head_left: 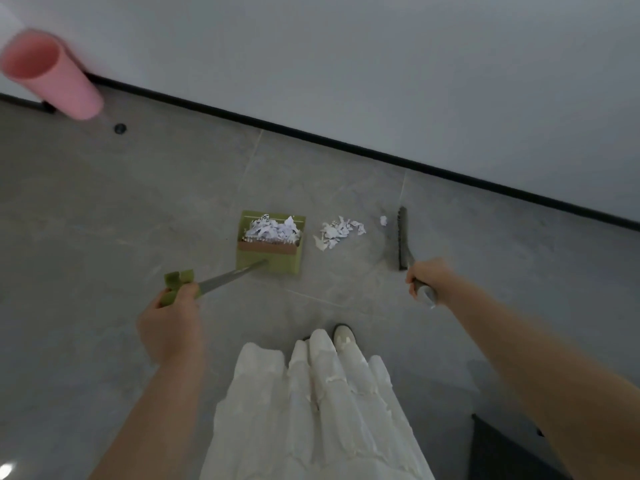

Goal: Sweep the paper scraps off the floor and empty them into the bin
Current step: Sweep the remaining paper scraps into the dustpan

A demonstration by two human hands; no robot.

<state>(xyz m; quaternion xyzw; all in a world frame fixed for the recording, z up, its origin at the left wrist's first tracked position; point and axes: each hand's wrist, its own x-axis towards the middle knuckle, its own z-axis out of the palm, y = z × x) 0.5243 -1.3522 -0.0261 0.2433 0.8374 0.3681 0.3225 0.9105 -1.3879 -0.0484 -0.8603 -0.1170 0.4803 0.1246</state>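
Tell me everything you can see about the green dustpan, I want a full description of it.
The green dustpan is a box-shaped scoop in olive-green, plastic by its look, with a brownish strip across its middle. It sits on the grey floor, between the person and the wall. A heap of paper scraps fills it. A long silvery handle runs from it back to a green grip, which the left hand holds. More scraps lie on the floor just to its right, apart from it.
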